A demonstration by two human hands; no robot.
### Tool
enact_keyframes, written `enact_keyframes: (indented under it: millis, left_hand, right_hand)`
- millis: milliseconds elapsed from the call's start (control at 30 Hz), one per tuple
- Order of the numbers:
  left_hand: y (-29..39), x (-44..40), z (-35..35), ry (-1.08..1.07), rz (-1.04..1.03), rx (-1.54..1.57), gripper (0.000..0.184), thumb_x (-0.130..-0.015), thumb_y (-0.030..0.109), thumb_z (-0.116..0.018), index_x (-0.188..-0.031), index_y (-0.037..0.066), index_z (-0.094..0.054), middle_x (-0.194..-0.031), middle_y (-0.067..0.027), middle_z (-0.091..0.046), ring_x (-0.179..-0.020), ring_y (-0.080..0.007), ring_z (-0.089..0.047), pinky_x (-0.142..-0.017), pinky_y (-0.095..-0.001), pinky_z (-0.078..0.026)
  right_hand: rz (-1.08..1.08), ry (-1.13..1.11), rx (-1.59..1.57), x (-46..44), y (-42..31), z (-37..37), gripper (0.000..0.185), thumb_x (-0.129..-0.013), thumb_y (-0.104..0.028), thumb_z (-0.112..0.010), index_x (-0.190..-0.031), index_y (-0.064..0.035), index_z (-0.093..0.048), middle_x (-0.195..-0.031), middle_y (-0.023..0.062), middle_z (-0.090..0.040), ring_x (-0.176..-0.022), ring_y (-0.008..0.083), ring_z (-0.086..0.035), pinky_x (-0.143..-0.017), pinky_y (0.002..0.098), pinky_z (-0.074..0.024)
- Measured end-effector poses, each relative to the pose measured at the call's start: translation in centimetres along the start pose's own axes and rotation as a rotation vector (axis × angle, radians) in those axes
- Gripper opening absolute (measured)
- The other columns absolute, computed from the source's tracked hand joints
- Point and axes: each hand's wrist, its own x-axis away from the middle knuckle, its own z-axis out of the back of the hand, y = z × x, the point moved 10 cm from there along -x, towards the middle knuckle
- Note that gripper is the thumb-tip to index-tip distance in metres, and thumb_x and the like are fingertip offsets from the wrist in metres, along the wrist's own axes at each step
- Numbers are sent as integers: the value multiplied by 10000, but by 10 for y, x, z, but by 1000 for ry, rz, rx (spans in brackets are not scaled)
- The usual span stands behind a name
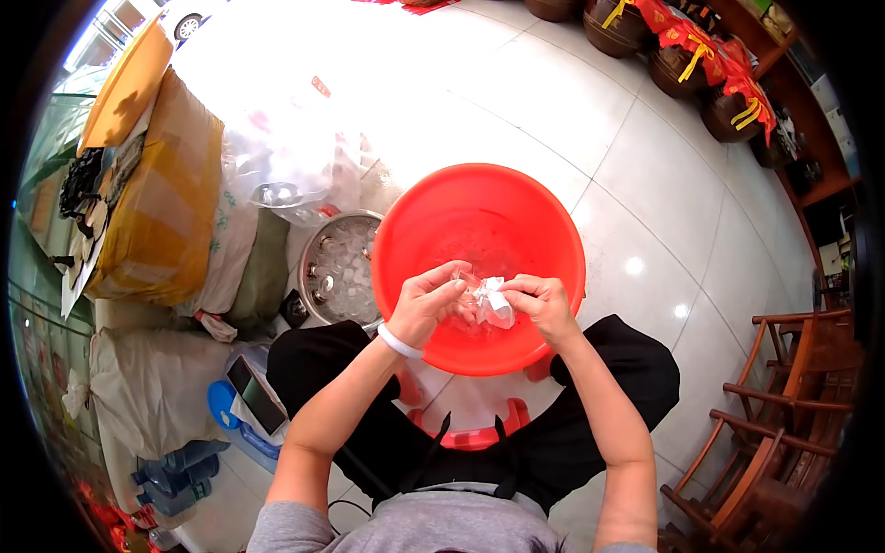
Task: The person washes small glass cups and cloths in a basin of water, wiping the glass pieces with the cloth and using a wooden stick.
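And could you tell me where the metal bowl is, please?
In the head view, the metal bowl sits just left of the red basin, below the clear plastic bag in the picture.

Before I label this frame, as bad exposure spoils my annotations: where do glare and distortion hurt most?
Head view: glare spots dot the floor tiles right of the red plastic basin; toward the upper left, tiles and a translucent plastic bag wash out; the held clear plastic has faint edges; curvature bows tile lines, corners black.
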Motion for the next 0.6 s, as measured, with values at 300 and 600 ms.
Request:
enact_keyframes:
  millis: [300, 600]
  left_hand:
    - [13, 4, -16, -151, -142, -245, 386, -824, 28, -557, -1195, -12, -455, -1064, -108, -545, -862, -164, -571, -733, -292, -488]
    - [7, 2, -8, -115, -36, -2, 322, -861, 59, -521, -1163, -34, -461, -987, -111, -556, -756, -149, -586, -653, -270, -499]
  right_hand:
    - [-427, 33, -770, 18, 56, -25, 216, -852, -119, -532, -1003, 24, -591, -857, 52, -631, -748, 104, -579, -680, 210, -445]
    - [-364, -12, -590, 15, 42, -24, 199, -837, -76, -519, -982, 31, -602, -838, 40, -622, -749, 116, -576, -694, 233, -450]
